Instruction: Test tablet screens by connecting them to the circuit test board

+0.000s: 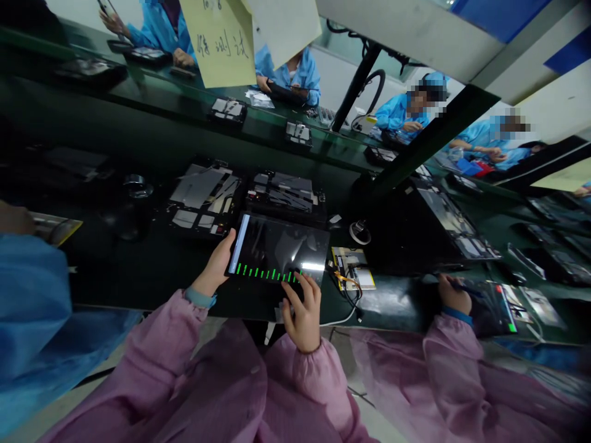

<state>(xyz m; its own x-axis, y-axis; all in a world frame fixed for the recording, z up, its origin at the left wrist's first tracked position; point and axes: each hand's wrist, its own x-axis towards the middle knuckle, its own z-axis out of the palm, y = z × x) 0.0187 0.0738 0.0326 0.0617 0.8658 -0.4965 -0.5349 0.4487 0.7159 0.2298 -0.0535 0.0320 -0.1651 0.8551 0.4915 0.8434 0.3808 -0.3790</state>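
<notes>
Right hand [302,317] fingers [301,284] spread, tips on the lower edge of one lit tablet [277,246], left hand [213,266] clasping its left edge, fingers hidden; two opened tablet housings [203,197] lie just beyond on the workbench [388,301].

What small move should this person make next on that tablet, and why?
Probably slide the right hand rightward along the lower screen edge of the tablet: the row of green bars ends at its fingertips, and the left hand holds the tablet.
</notes>
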